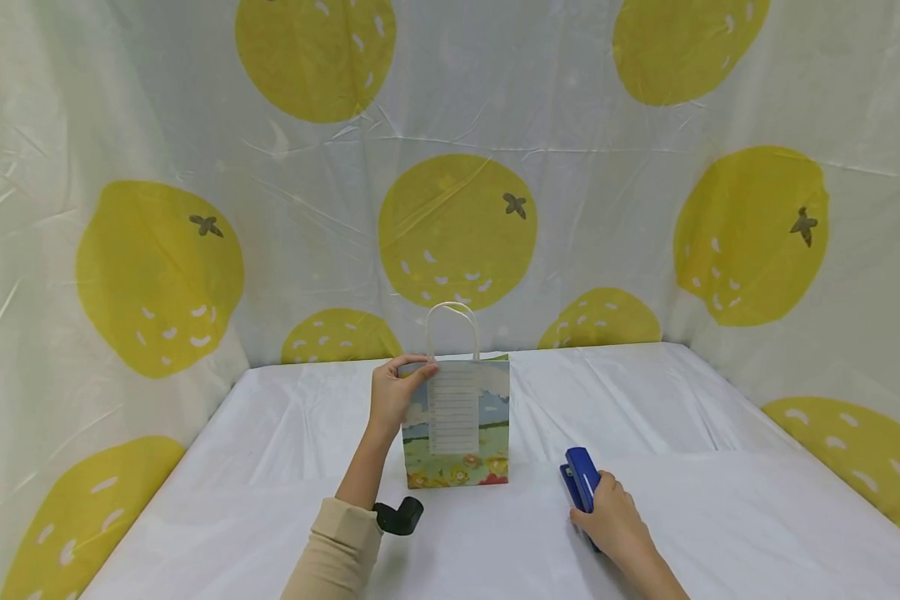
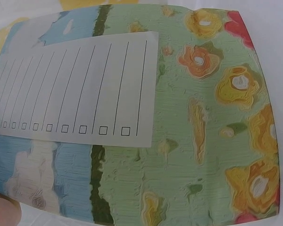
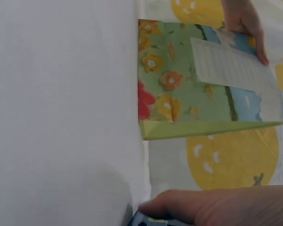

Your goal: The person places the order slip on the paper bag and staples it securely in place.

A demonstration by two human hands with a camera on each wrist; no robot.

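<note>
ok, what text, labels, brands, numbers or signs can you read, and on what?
None: no word, brand or number is legible in any view.
White rectangular ruled paper sheet on the flower-and-sky-printed bag: just lines and small square boxes, no lettering visible.
Blue stapler: nothing legible; too small to tell if it's marked.
</note>
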